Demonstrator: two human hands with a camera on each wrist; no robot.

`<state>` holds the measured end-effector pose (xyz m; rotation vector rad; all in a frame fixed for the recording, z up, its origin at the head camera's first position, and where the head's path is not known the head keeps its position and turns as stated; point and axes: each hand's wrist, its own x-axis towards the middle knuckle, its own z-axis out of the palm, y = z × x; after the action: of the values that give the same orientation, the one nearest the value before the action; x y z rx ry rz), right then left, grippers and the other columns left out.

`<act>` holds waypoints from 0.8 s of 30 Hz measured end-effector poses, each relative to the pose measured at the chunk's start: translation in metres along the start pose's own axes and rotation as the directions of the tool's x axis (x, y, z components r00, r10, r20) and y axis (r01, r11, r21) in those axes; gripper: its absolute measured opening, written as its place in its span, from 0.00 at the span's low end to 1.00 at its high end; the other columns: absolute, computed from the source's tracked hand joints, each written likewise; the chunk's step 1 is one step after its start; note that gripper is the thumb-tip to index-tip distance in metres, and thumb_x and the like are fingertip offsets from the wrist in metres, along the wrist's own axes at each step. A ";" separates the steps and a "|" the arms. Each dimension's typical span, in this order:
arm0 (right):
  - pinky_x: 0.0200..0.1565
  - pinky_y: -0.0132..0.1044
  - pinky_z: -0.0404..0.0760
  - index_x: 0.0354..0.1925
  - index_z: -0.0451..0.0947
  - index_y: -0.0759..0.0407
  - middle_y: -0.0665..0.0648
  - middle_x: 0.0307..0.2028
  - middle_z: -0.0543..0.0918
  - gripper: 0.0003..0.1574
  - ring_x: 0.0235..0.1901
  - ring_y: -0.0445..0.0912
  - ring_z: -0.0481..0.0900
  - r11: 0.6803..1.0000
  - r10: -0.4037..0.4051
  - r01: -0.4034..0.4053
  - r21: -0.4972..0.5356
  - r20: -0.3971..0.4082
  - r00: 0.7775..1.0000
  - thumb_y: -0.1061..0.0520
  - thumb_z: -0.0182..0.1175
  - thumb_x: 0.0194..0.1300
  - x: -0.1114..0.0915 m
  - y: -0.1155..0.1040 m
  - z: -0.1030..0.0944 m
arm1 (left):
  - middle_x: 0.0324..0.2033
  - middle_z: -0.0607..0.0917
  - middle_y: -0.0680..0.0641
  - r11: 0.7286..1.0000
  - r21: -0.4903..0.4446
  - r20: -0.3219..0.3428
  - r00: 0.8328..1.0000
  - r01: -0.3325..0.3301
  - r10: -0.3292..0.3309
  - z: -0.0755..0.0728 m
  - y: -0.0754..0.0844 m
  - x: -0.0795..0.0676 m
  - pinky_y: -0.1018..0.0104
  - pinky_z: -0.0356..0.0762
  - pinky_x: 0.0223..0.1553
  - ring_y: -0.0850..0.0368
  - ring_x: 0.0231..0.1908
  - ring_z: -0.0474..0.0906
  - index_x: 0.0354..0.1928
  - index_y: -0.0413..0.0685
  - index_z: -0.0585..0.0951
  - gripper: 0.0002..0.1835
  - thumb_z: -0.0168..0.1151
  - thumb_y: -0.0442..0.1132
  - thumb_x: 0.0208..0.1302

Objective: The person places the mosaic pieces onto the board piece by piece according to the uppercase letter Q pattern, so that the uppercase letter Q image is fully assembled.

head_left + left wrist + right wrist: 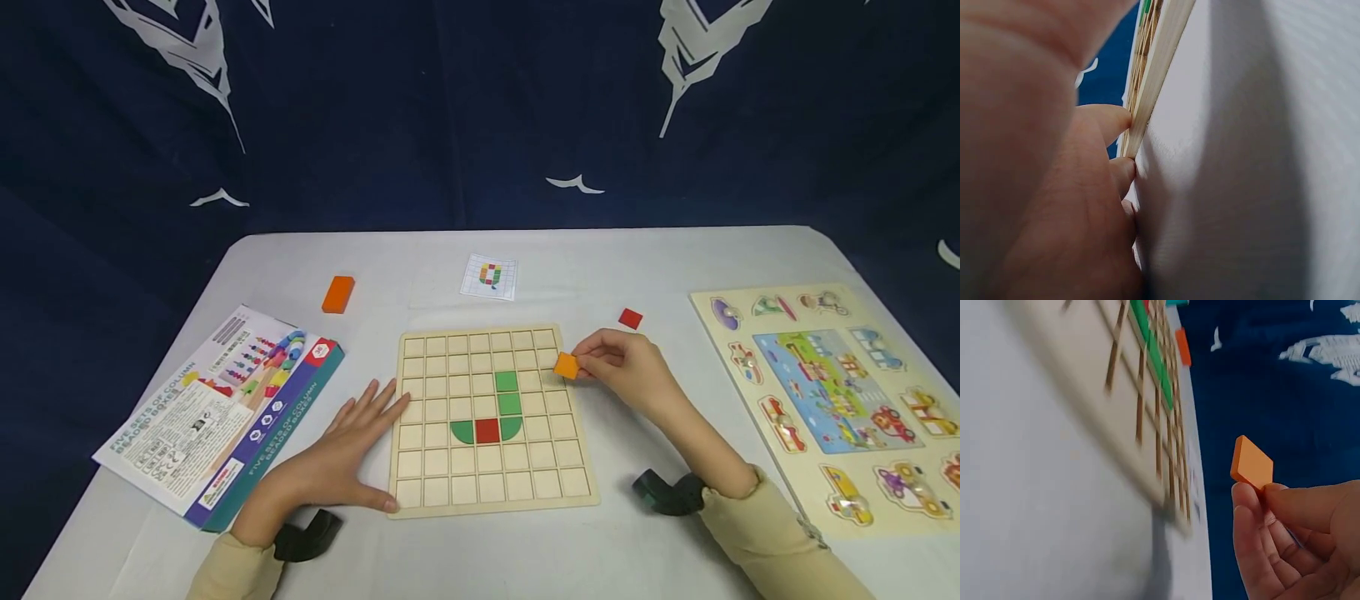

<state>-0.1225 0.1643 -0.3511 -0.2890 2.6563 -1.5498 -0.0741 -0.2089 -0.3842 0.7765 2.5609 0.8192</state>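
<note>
A wooden grid board (480,482) lies flat on the table. Its cells hold a red square (487,431), two green squares stacked at the right (507,392), and a rounded green piece on each side of the red one. My left hand (333,454) rests spread at the board's left edge, fingertips and thumb touching it, as the left wrist view also shows. Between thumb and fingers, my right hand (628,372) pinches an orange square tile (1252,464) above the board's right edge. Behind the board lies a pattern card (489,277) with a colored ring-like figure.
A loose red tile (631,318) lies right of the card, and an orange block (338,295) sits at the back left. The beaded-column toy box (217,417) occupies the left side. At the right lies a picture puzzle board (780,492) with vehicle pieces.
</note>
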 end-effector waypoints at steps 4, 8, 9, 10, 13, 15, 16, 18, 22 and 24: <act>0.35 0.42 0.82 0.37 0.78 0.73 0.61 0.29 0.82 0.06 0.31 0.58 0.82 0.987 0.021 -0.035 0.159 0.087 0.996 0.69 0.61 0.59 0.011 -0.016 0.024 | 0.72 0.41 0.45 1.000 -0.008 -0.001 1.000 0.004 -0.004 0.000 0.001 0.001 0.44 0.27 0.64 0.47 0.69 0.26 0.73 0.48 0.49 0.68 0.78 0.59 0.31; 0.36 0.43 0.82 0.36 0.78 0.71 0.60 0.28 0.82 0.05 0.31 0.57 0.82 0.966 0.030 -0.079 0.248 0.195 0.980 0.69 0.60 0.60 0.020 -0.032 0.053 | 0.72 0.41 0.45 1.000 -0.010 -0.001 1.000 0.007 -0.007 0.000 0.001 0.001 0.44 0.28 0.64 0.46 0.69 0.26 0.73 0.48 0.49 0.67 0.78 0.59 0.31; 0.36 0.43 0.82 0.36 0.78 0.71 0.60 0.28 0.81 0.04 0.31 0.57 0.82 0.964 0.020 -0.076 0.253 0.219 0.975 0.69 0.60 0.60 0.021 -0.034 0.059 | 0.72 0.41 0.45 1.000 -0.010 0.000 1.000 0.009 -0.009 0.000 0.001 0.001 0.45 0.28 0.64 0.47 0.69 0.26 0.73 0.48 0.49 0.67 0.78 0.59 0.31; 0.35 0.43 0.82 0.35 0.78 0.70 0.60 0.27 0.81 0.03 0.30 0.56 0.82 0.964 0.011 -0.074 0.255 0.241 0.970 0.70 0.59 0.60 0.022 -0.036 0.066 | 0.72 0.41 0.44 1.000 -0.011 0.002 1.000 0.010 -0.010 0.000 0.001 0.001 0.45 0.28 0.64 0.46 0.69 0.26 0.73 0.48 0.49 0.67 0.78 0.59 0.31; 0.33 0.40 0.82 0.33 0.79 0.68 0.58 0.26 0.81 0.03 0.28 0.53 0.82 0.973 -0.032 -0.034 0.226 0.284 0.958 0.71 0.59 0.60 0.025 -0.039 0.081 | 0.72 0.41 0.44 1.000 -0.010 0.004 1.000 0.013 -0.013 0.000 0.001 0.000 0.45 0.28 0.64 0.46 0.69 0.27 0.73 0.48 0.49 0.67 0.78 0.59 0.31; 0.31 0.37 0.81 0.32 0.79 0.67 0.56 0.25 0.80 0.04 0.26 0.50 0.82 0.983 -0.070 0.016 0.183 0.295 0.953 0.72 0.58 0.59 0.025 -0.040 0.089 | 0.72 0.41 0.44 1.000 -0.008 0.005 1.000 0.013 -0.013 0.000 0.001 0.000 0.45 0.28 0.64 0.46 0.69 0.27 0.73 0.48 0.49 0.67 0.77 0.60 0.31; 0.30 0.36 0.81 0.31 0.79 0.66 0.56 0.24 0.81 0.05 0.25 0.49 0.82 0.987 -0.088 0.043 0.158 0.295 0.951 0.72 0.58 0.59 0.025 -0.040 0.091 | 0.72 0.41 0.44 1.000 -0.006 0.004 1.000 0.012 -0.012 0.000 0.001 0.000 0.44 0.28 0.64 0.46 0.69 0.27 0.73 0.48 0.49 0.68 0.77 0.61 0.31; 0.28 0.34 0.80 0.30 0.79 0.63 0.54 0.23 0.80 0.07 0.23 0.47 0.81 0.990 -0.117 0.090 0.105 0.292 0.949 0.72 0.58 0.59 0.025 -0.040 0.095 | 0.72 0.41 0.44 1.000 -0.003 0.003 1.000 0.011 -0.011 0.000 0.001 0.000 0.44 0.28 0.64 0.46 0.69 0.27 0.73 0.48 0.49 0.68 0.77 0.61 0.31; 0.25 0.31 0.77 0.29 0.79 0.61 0.51 0.21 0.80 0.07 0.21 0.44 0.78 0.986 -0.164 0.169 0.006 0.290 0.943 0.70 0.58 0.59 0.024 -0.040 0.099 | 0.72 0.41 0.44 1.000 -0.003 0.003 1.000 0.010 -0.010 0.000 0.001 0.000 0.45 0.28 0.64 0.46 0.69 0.27 0.73 0.48 0.49 0.68 0.77 0.61 0.31; 0.25 0.31 0.76 0.28 0.79 0.61 0.50 0.20 0.80 0.07 0.20 0.42 0.78 0.982 -0.172 0.186 -0.020 0.301 0.938 0.70 0.58 0.60 0.023 -0.040 0.100 | 0.72 0.41 0.44 1.000 -0.002 0.004 1.000 0.010 -0.010 0.000 0.001 0.000 0.45 0.28 0.64 0.46 0.69 0.27 0.73 0.49 0.49 0.68 0.77 0.61 0.31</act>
<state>-0.1261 0.0550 -0.3647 -0.7257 2.4881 -1.3572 -0.0738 -0.2088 -0.3835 0.7634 2.5574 0.8163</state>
